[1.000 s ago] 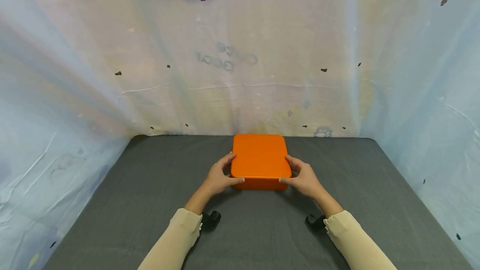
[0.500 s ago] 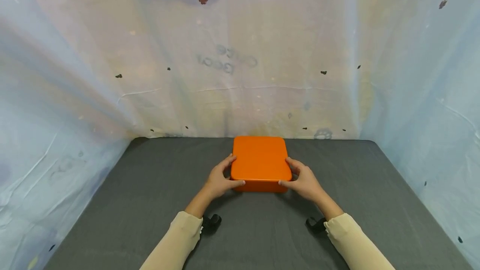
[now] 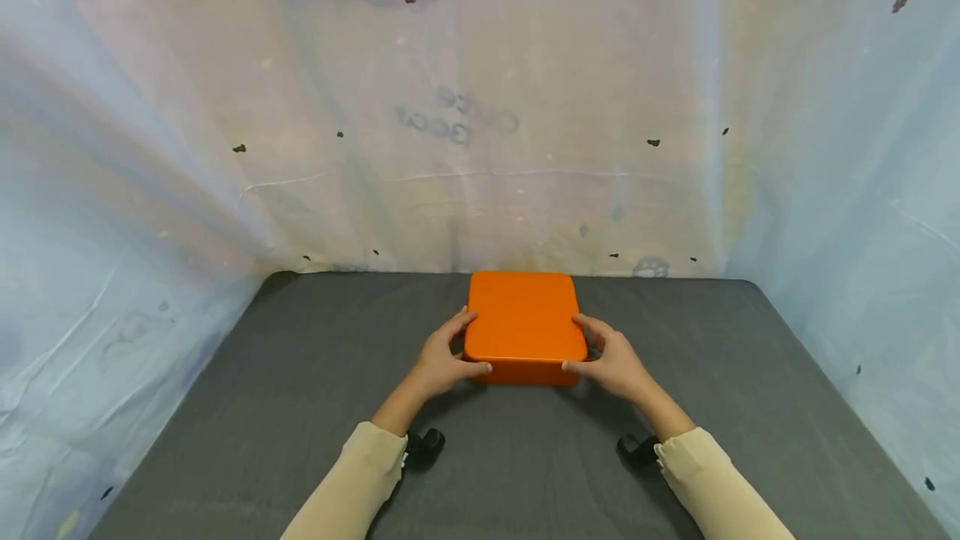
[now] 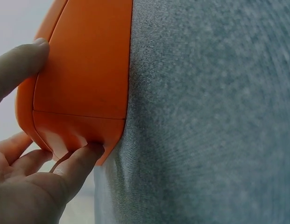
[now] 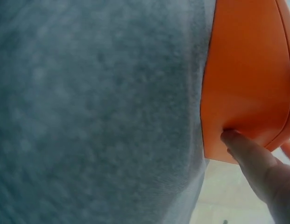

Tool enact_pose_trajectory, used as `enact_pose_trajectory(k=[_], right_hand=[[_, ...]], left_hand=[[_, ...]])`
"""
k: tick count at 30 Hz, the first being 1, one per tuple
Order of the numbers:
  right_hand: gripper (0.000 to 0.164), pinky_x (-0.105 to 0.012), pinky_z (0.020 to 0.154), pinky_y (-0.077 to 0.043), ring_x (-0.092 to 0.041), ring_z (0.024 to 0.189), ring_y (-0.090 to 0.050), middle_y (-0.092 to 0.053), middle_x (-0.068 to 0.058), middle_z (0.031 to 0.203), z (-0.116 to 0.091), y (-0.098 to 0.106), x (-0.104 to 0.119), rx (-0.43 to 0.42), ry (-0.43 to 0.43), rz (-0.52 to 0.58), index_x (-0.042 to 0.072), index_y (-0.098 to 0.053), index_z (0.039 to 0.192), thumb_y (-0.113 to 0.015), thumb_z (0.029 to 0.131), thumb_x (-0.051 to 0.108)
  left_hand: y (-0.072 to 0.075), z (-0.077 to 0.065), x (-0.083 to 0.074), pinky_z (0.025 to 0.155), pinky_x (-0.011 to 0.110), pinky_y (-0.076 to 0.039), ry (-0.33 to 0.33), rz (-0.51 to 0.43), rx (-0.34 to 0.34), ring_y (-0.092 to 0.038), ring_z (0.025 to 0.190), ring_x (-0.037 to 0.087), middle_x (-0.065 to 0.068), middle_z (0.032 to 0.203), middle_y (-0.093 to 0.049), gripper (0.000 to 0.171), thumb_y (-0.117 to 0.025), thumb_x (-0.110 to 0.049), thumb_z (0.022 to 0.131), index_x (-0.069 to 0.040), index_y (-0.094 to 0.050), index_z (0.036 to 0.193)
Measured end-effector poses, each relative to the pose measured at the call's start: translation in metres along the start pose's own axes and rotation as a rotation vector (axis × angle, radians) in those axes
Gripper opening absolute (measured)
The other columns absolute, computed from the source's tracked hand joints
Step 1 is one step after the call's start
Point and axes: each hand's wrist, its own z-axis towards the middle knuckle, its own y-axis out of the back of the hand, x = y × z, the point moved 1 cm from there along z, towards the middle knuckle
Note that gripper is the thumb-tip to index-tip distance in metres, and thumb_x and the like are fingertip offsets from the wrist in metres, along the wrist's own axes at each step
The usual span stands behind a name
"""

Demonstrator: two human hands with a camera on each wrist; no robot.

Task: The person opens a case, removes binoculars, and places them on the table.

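An orange lidded box (image 3: 522, 315) with rounded corners rests on the dark grey cloth. My left hand (image 3: 438, 362) grips its near left corner, thumb on the front face and fingers along the left side. At the near right corner my right hand (image 3: 617, 367) holds it the same way. In the left wrist view, the thumb (image 4: 23, 63) lies by the seam under the lid, and fingertips press the box's side (image 4: 84, 60). A finger (image 5: 250, 156) touches the box's orange wall (image 5: 250, 70) low down in the right wrist view. The box's contents are hidden.
Grey cloth (image 3: 525, 465) covers the tabletop. Just beyond the box, the table's far edge meets a pale patterned curtain (image 3: 562, 90), which also hangs at both sides. Black curved wrist mounts (image 3: 427, 447) stick out from the cream sleeves (image 3: 352, 473).
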Motion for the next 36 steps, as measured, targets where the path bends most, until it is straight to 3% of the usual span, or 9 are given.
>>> enact_pose_trajectory(k=[7, 14, 21, 36], right_hand=[[0.079, -0.045, 0.096, -0.052, -0.045, 0.129, -0.046, -0.031, -0.022, 0.153, 0.001, -0.001, 0.003, 0.01, 0.002, -0.045, 0.004, -0.039, 0.145, -0.079, 0.077, 0.004], [0.074, -0.047, 0.096, -0.05, -0.047, 0.133, -0.04, -0.028, -0.024, 0.155, 0.001, 0.0, 0.001, -0.01, 0.02, -0.064, 0.004, -0.043, 0.144, -0.078, 0.079, 0.007], [0.077, -0.044, 0.097, -0.05, -0.043, 0.134, -0.042, -0.026, -0.024, 0.156, 0.003, -0.002, -0.003, -0.004, -0.002, -0.031, 0.002, -0.042, 0.145, -0.079, 0.077, 0.008], [0.075, -0.047, 0.102, -0.044, -0.044, 0.134, -0.04, -0.024, -0.03, 0.154, 0.002, 0.0, 0.001, 0.004, 0.019, -0.04, -0.004, -0.04, 0.144, -0.077, 0.08, 0.008]], left_hand=[[0.001, 0.001, -0.002, 0.103, 0.048, -0.046, -0.009, -0.014, 0.003, -0.031, 0.144, 0.03, 0.005, 0.162, -0.019, 0.088, -0.084, -0.008, 0.073, -0.013, -0.038, 0.149], [0.001, -0.001, -0.013, 0.104, 0.049, -0.045, 0.007, -0.001, 0.005, -0.029, 0.145, 0.031, 0.009, 0.162, -0.018, 0.088, -0.082, -0.004, 0.074, -0.008, -0.036, 0.149], [0.0, 0.001, -0.005, 0.102, 0.043, -0.048, 0.024, 0.019, -0.006, -0.032, 0.144, 0.024, -0.001, 0.161, -0.021, 0.089, -0.084, -0.012, 0.073, -0.017, -0.038, 0.149], [-0.001, 0.002, -0.006, 0.103, 0.043, -0.047, 0.034, 0.037, 0.005, -0.031, 0.145, 0.023, -0.002, 0.162, -0.018, 0.089, -0.083, -0.013, 0.075, -0.018, -0.035, 0.15]])
